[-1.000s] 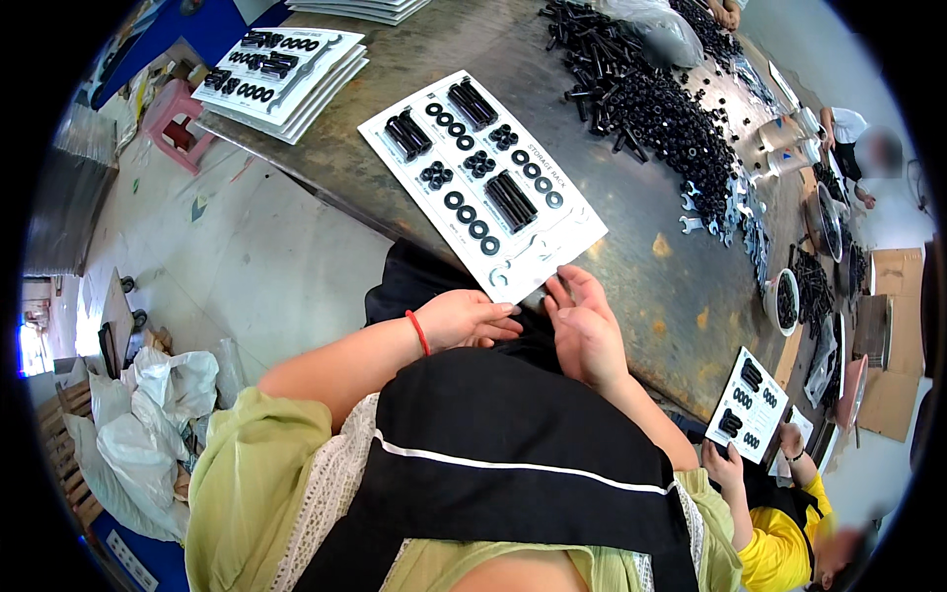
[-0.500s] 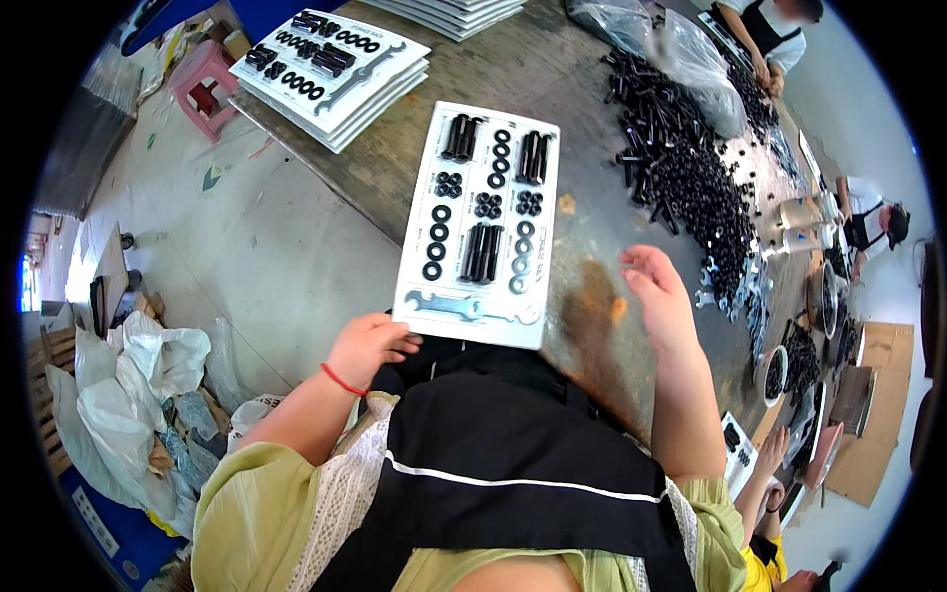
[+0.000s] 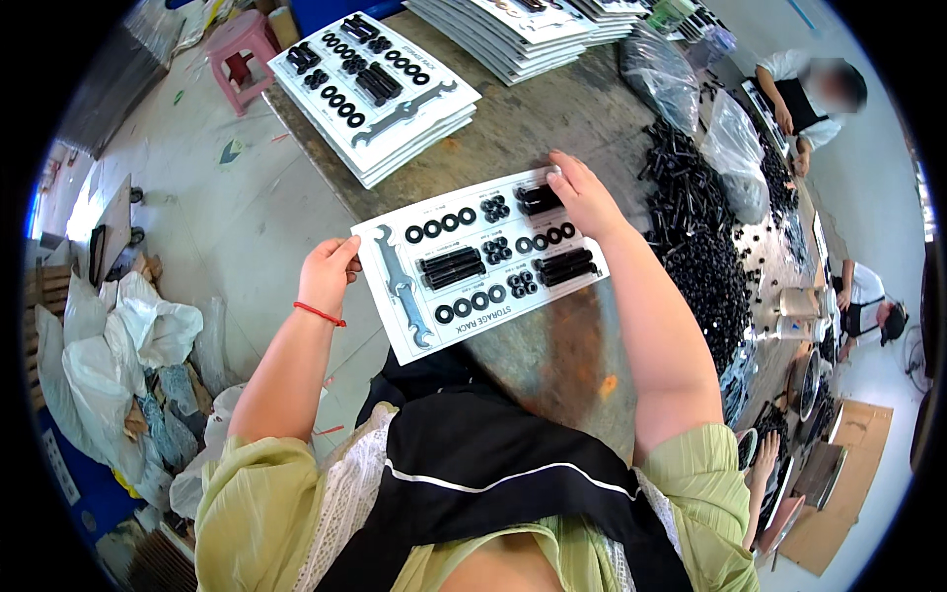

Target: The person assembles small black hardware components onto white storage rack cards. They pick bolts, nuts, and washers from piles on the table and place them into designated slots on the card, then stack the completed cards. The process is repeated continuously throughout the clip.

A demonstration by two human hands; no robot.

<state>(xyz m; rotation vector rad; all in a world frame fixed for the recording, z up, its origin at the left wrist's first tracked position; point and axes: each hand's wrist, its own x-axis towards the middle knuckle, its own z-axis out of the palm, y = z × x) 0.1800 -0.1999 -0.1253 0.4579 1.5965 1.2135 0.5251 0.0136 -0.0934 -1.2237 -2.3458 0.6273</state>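
Note:
A white hardware card (image 3: 409,257) is tilted in front of me, its fittings facing up. It bears a grey open-ended wrench (image 3: 401,286), black bolts (image 3: 451,267), washers (image 3: 441,226) and small nuts. My left hand (image 3: 328,274) pinches its left edge near the wrench, thumb on top. Over the far right corner, my right hand (image 3: 590,200) grips the card and covers the ends of some bolts. Beyond it, a stack of similar filled cards (image 3: 424,135) lies at the table's left edge.
Another card stack (image 3: 513,64) stands at the far side. Loose black bolts and nuts (image 3: 691,207) heap up on the right, beside a clear plastic bag (image 3: 735,163). Co-workers (image 3: 804,99) work along the far right. A pink stool (image 3: 240,51) and white sacks (image 3: 94,405) are on the floor at left.
The card has turned from upright to lengthwise, its wrench end now at left. My right hand has come from the air onto its far right corner; my left hand has risen with it.

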